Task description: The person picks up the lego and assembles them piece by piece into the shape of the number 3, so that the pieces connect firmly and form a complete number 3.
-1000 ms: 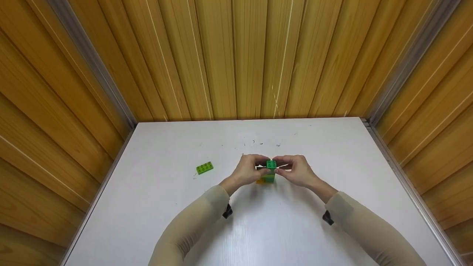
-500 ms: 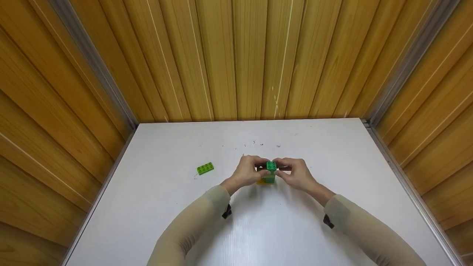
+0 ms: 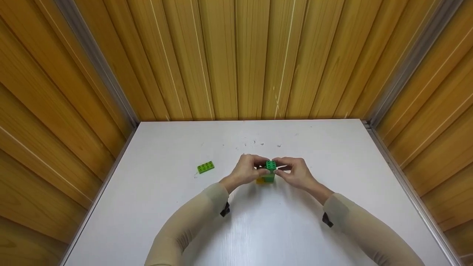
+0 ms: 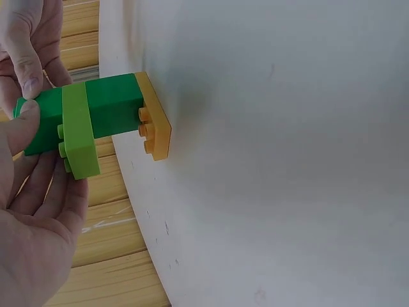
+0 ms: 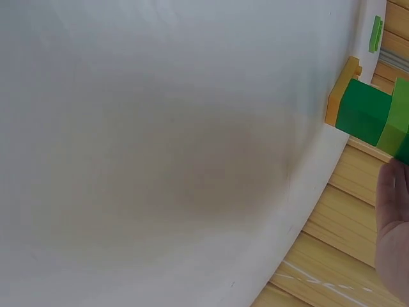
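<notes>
A small tower of toy bricks stands on the table between both hands. At its base lies an orange plate (image 4: 155, 121), then a dark green brick (image 4: 115, 105), a lime plate (image 4: 82, 134), and a second dark green brick (image 3: 271, 165) on top. My left hand (image 3: 245, 170) holds that top brick from the left, thumb on its near face. From the right, my right hand (image 3: 297, 171) pinches the same brick, its thumb at the near right edge. In the left wrist view, the lime and orange plates jut out sideways with bare studs. Some fingertips are hidden behind the tower.
A loose lime plate (image 3: 206, 167) with studs up lies on the white table (image 3: 166, 221), left of the hands. Wood-patterned panels (image 3: 251, 59) enclose the table at the back and both sides.
</notes>
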Demonstrator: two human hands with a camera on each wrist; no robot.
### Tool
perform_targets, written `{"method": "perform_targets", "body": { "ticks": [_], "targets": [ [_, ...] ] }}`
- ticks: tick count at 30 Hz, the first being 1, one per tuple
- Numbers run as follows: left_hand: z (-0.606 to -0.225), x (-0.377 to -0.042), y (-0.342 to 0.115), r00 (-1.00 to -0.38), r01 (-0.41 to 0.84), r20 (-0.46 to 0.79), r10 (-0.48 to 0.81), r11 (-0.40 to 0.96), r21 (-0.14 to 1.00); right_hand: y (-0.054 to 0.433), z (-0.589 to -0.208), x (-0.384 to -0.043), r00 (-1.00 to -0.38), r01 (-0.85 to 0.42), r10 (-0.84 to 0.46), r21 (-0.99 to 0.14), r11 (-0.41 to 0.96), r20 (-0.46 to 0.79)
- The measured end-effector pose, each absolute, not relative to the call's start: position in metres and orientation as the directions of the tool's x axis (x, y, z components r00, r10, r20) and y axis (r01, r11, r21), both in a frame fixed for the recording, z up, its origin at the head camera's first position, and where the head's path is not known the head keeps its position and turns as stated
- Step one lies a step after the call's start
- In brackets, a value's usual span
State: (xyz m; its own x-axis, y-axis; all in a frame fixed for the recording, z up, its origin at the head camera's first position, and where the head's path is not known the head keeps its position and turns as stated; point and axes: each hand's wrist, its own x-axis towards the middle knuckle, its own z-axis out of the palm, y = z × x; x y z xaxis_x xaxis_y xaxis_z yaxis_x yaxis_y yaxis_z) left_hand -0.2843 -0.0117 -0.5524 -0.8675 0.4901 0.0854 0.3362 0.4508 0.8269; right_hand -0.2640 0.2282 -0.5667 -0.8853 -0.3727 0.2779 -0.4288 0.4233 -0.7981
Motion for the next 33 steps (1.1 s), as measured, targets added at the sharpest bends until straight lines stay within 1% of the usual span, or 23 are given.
{"method": "perform_targets", "body": {
  "ticks": [8,12,24,33],
  "targets": [
    [-0.551,-0.287,-0.019,-0.85,0.387,0.111,0.515,0.468,0.794,0.225,-0.566,-0.266,-0.876,-0.443,-0.384,-0.8,0.406,0.291],
    [-0.551,-0.286,-0.027,-0.859,0.392,0.123,0.496,0.485,0.781,0.225,-0.565,-0.267,-0.871,-0.451,-0.388,-0.801,0.393,0.301],
    [-0.547,-0.285,-0.053,-0.896,0.33,0.111,0.429,0.478,0.814,0.224,-0.564,-0.266,-0.89,-0.399,-0.391,-0.819,0.413,0.236],
    [-0.546,-0.292,-0.081,-0.925,0.297,0.075,0.371,0.588,0.752,0.223,-0.563,-0.265,-0.891,-0.399,-0.386,-0.819,0.412,0.24]
  ]
}}
